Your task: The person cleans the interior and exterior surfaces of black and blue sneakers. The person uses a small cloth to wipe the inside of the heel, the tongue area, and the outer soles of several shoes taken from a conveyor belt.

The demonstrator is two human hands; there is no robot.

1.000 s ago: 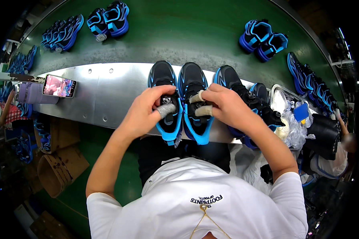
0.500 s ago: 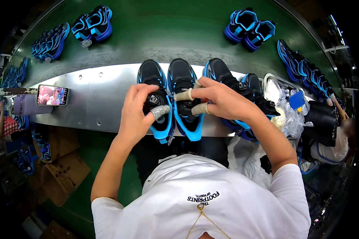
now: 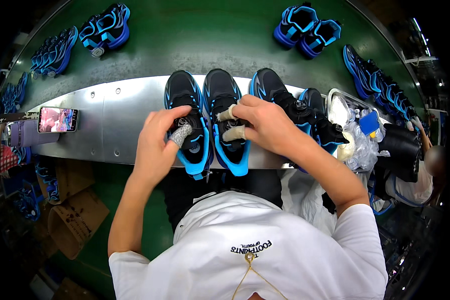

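Observation:
Two black and bright-blue sneakers stand side by side in front of me, toes pointing away. On the left sneaker [image 3: 196, 159], the thumb and forefinger of my left hand [image 3: 154, 137] close around the round dial [image 3: 183, 122] on its tongue; the thumb is wrapped in grey tape. My right hand [image 3: 265, 122] reaches over the second sneaker [image 3: 219, 85] from the right. Its taped fingers are pinched at the tongue, hiding most of that dial. Just right of them lies another sneaker [image 3: 268, 84], partly under my right forearm.
A metal tray [image 3: 331, 102] of clear plastic pieces and a blue card [image 3: 369, 123] stands at the right. A phone [image 3: 58, 120] leans at the left. More sneakers [image 3: 307, 30] line the green surface [image 3: 210, 30] beyond the metal ledge [image 3: 130, 112]. A co-worker [image 3: 410, 185] sits at far right.
The whole view has shifted slightly. My left thumb has drawn back a little, and a round label inside the left sneaker now shows. My right fingers stay at the second sneaker's tongue.

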